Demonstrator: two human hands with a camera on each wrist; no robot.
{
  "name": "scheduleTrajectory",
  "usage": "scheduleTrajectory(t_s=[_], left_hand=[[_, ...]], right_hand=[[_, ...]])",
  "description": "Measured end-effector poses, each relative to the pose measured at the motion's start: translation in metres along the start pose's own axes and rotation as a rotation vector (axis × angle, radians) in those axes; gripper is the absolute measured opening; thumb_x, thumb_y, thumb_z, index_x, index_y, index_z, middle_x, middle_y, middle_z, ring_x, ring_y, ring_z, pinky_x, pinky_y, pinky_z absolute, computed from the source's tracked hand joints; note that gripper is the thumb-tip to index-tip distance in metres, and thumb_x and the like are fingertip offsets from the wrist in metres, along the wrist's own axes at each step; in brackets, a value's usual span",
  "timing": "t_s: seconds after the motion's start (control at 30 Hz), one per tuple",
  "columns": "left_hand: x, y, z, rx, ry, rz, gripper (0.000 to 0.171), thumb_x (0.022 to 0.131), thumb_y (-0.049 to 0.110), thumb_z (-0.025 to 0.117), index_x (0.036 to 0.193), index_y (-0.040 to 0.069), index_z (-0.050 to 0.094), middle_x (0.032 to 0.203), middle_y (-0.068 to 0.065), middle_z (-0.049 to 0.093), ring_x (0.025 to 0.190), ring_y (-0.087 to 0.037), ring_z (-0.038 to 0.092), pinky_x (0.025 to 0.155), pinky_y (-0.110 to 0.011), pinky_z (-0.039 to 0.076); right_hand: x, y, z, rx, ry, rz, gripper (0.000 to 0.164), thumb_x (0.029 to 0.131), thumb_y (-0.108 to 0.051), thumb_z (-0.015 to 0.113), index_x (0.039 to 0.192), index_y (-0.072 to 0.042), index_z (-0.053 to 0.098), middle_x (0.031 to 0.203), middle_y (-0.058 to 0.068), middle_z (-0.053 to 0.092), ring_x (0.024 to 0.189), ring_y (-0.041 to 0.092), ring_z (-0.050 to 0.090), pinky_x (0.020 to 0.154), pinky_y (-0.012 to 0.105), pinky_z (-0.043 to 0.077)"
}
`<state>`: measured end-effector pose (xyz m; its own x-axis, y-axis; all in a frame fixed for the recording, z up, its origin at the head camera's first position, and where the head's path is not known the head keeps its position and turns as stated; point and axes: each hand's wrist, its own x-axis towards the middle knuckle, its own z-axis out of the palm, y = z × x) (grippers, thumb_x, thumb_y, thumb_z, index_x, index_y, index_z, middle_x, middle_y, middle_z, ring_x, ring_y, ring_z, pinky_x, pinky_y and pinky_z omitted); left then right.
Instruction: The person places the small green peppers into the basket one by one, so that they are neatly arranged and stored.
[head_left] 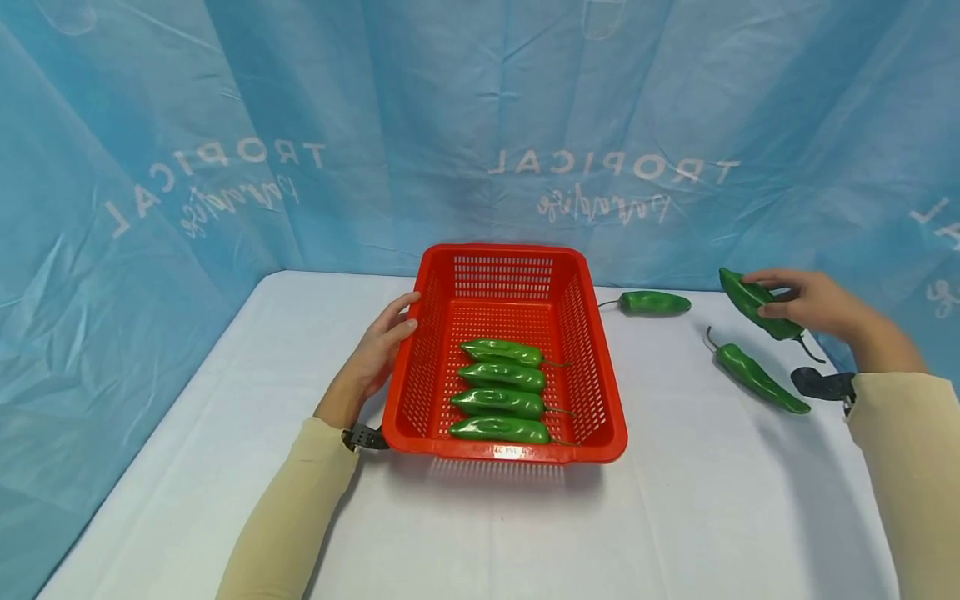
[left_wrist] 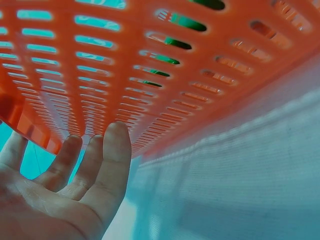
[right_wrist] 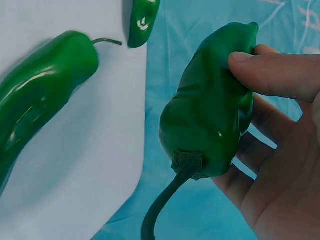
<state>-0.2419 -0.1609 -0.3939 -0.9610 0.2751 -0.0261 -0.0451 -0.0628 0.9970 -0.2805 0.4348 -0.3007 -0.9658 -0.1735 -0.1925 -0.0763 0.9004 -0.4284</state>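
My right hand pinches a long green pepper between thumb and fingers, above the table's far right corner. In the right wrist view the pepper's stem hangs down and the thumb lies across its side. My left hand rests at the left side of a red plastic basket, with extended fingertips against its slotted outer wall. Inside the basket, several green peppers lie in a row, stems to the right.
Two loose green peppers lie on the white table right of the basket: one pepper near the back edge, another pepper slanting below the right hand. A blue printed curtain hangs behind and at both sides.
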Motion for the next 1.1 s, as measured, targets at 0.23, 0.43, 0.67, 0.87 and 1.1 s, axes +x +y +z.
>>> scheduleTrajectory(t_s=[0.23,0.43,0.67,0.87,1.1], left_hand=[[0.0,-0.002,0.001,-0.01,-0.007,0.0,0.057,0.101,0.021,0.047,0.155,0.024,0.028,0.154,-0.015,0.037,0.122,-0.025,0.055,0.087,-0.03,0.059],[0.0,-0.003,0.002,0.0,-0.003,0.001,0.057,0.101,0.022,0.047,0.155,0.024,0.028,0.155,-0.015,0.037,0.125,-0.029,0.053,0.088,-0.031,0.059],[-0.001,-0.001,0.001,-0.01,0.005,-0.007,0.056,0.102,0.022,0.047,0.155,0.024,0.029,0.154,-0.015,0.038,0.127,-0.032,0.052,0.089,-0.031,0.059],[-0.001,-0.001,0.0,-0.018,0.01,-0.001,0.056,0.102,0.021,0.046,0.155,0.024,0.029,0.154,-0.015,0.037,0.126,-0.032,0.052,0.088,-0.031,0.06],[0.0,-0.001,0.0,-0.016,0.007,-0.001,0.057,0.101,0.023,0.047,0.155,0.024,0.028,0.155,-0.014,0.037,0.127,-0.031,0.052,0.089,-0.033,0.059]], right_hand=[[0.003,-0.016,-0.007,-0.013,-0.006,-0.028,0.057,0.096,-0.005,0.056,0.149,0.001,0.035,0.146,0.039,0.033,0.123,0.06,0.046,0.082,0.057,0.057],[0.005,-0.029,-0.011,-0.037,-0.007,-0.041,0.057,0.096,-0.007,0.056,0.149,0.0,0.036,0.146,0.038,0.034,0.123,0.059,0.047,0.086,0.061,0.054],[0.008,-0.052,-0.014,-0.054,0.006,-0.08,0.056,0.096,-0.009,0.058,0.149,-0.003,0.039,0.147,0.035,0.037,0.124,0.056,0.049,0.09,0.064,0.051],[0.013,-0.076,-0.017,-0.067,0.013,-0.131,0.055,0.096,-0.009,0.058,0.148,-0.006,0.041,0.147,0.032,0.039,0.125,0.053,0.048,0.092,0.066,0.049],[0.019,-0.103,-0.017,-0.127,0.002,-0.177,0.052,0.095,-0.009,0.059,0.145,-0.01,0.047,0.145,0.027,0.044,0.126,0.049,0.047,0.088,0.063,0.051]])
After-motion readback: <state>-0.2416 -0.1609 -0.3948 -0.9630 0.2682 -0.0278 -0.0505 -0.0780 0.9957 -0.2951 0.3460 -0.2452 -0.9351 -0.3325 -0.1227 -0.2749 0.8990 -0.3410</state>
